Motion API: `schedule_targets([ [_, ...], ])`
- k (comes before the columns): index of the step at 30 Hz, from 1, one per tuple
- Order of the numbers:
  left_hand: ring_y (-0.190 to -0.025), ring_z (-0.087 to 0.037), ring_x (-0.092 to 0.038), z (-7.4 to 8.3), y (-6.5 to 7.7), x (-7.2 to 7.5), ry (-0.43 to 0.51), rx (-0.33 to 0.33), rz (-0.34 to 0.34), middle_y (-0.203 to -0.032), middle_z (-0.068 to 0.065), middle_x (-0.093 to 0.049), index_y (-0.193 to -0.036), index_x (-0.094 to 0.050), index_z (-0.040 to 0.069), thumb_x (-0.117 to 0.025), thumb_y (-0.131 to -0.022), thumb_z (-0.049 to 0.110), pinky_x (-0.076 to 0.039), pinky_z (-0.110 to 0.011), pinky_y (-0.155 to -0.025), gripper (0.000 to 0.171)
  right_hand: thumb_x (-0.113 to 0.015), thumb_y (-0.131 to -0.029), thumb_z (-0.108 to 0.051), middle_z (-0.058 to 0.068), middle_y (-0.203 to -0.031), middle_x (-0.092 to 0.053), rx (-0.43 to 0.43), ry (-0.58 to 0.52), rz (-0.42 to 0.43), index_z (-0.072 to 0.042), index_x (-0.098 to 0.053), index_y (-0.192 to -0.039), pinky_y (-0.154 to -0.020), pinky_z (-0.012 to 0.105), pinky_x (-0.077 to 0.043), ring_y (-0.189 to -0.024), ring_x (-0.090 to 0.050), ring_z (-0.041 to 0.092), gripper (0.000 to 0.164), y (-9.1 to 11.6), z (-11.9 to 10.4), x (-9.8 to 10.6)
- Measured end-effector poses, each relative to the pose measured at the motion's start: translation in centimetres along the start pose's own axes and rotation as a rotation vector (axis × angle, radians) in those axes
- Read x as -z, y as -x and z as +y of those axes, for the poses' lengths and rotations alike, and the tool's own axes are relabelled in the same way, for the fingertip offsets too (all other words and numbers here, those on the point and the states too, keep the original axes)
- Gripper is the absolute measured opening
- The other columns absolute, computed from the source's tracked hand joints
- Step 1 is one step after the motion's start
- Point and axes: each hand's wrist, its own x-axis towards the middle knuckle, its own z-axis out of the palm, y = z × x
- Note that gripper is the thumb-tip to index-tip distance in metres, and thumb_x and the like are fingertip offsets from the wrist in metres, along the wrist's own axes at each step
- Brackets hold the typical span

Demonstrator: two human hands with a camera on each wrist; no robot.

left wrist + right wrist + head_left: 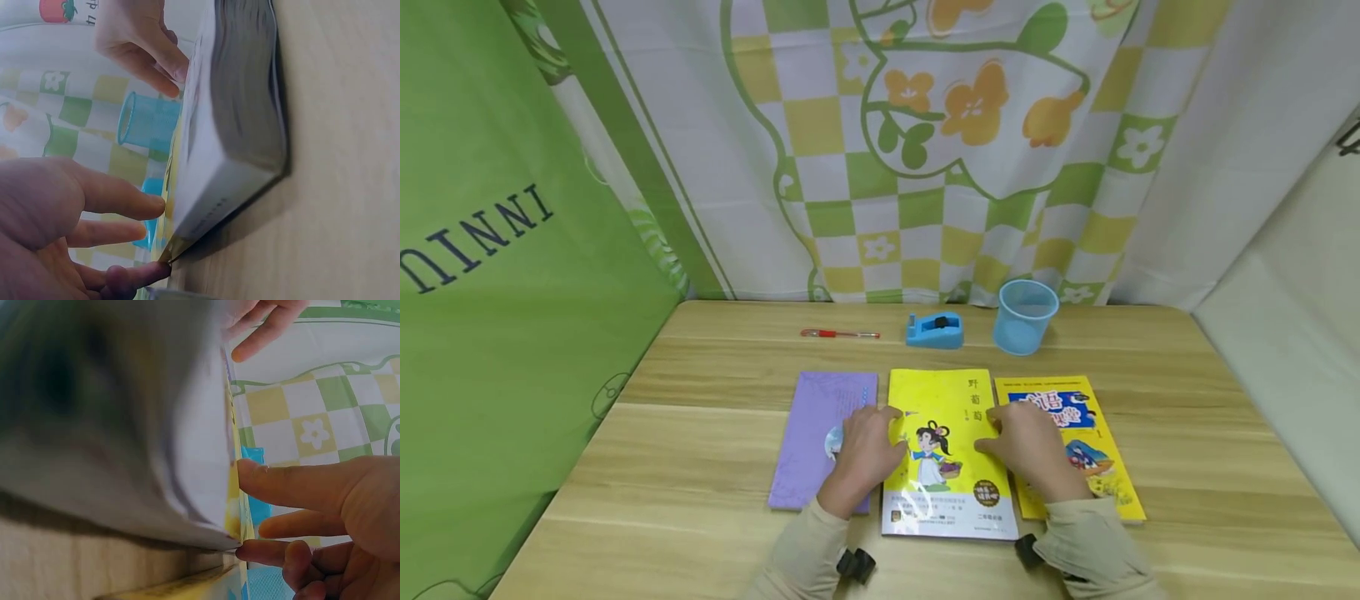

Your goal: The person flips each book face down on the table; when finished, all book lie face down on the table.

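Note:
A thick yellow book with a cartoon girl on its cover lies face up at the middle of the table. My left hand holds its left edge, and the right hand holds the opposite edge. Both thumbs lie over the cover. From the left wrist, the book's white spine shows, with a fingertip right at its edge. In the right wrist view my thumb is on the cover side and another fingertip meets the lower edge. A purple book lies partly beneath the left hand, a yellow-and-blue book partly beneath the right.
Along the back of the wooden table are a red pen, a blue tape dispenser and a light blue mesh cup. A patterned curtain hangs behind the table, and a green cloth is at the left.

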Motion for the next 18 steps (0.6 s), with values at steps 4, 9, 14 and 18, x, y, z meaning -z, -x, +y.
schedule_targets([
  [4, -0.096, -0.036, -0.062, 0.20, 0.00, 0.05, 0.036, 0.029, 0.009, -0.103, -0.017, -0.072, -0.111, -0.074, 0.000, -0.076, -0.071, 0.002, -0.045, -0.051, -0.089, 0.041, -0.088, -0.077, -0.025, 0.006, -0.075, -0.060, -0.006, 0.002, 0.004, -0.002, -0.077, -0.097, -0.067, 0.033, -0.040, -0.074, -0.053, 0.022, 0.032, -0.09, -0.04, -0.04],
  [9, -0.099, -0.037, -0.065, 0.35, 0.03, -0.06, 0.094, 0.072, 0.035, -0.105, -0.019, -0.072, -0.113, -0.073, -0.003, -0.073, -0.065, -0.005, -0.048, -0.052, -0.091, 0.048, -0.088, -0.078, -0.024, 0.004, -0.065, -0.048, 0.015, -0.018, 0.007, -0.005, -0.073, -0.086, -0.062, 0.031, -0.035, -0.068, -0.049, 0.020, 0.025, -0.05, 0.10, -0.12],
  [14, -0.099, -0.036, -0.068, 0.59, -0.07, 0.09, 0.210, 0.150, 0.072, -0.104, -0.020, -0.074, -0.116, -0.071, -0.006, -0.069, -0.062, -0.011, -0.046, -0.058, -0.095, 0.054, -0.086, -0.080, -0.022, 0.005, -0.065, -0.044, 0.053, -0.012, 0.009, -0.004, -0.075, -0.092, -0.063, 0.032, -0.033, -0.068, -0.047, 0.020, 0.024, 0.09, 0.24, -0.13],
  [18, -0.094, -0.034, -0.068, 0.66, -0.23, 0.41, 0.296, 0.223, 0.069, -0.104, -0.019, -0.073, -0.123, -0.067, -0.006, -0.068, -0.062, -0.012, -0.052, -0.051, -0.088, 0.060, -0.085, -0.081, -0.022, 0.007, -0.076, -0.059, 0.058, -0.003, -0.009, -0.001, -0.077, -0.106, -0.066, 0.032, -0.039, -0.074, -0.051, 0.020, 0.034, 0.05, 0.38, -0.04],
])
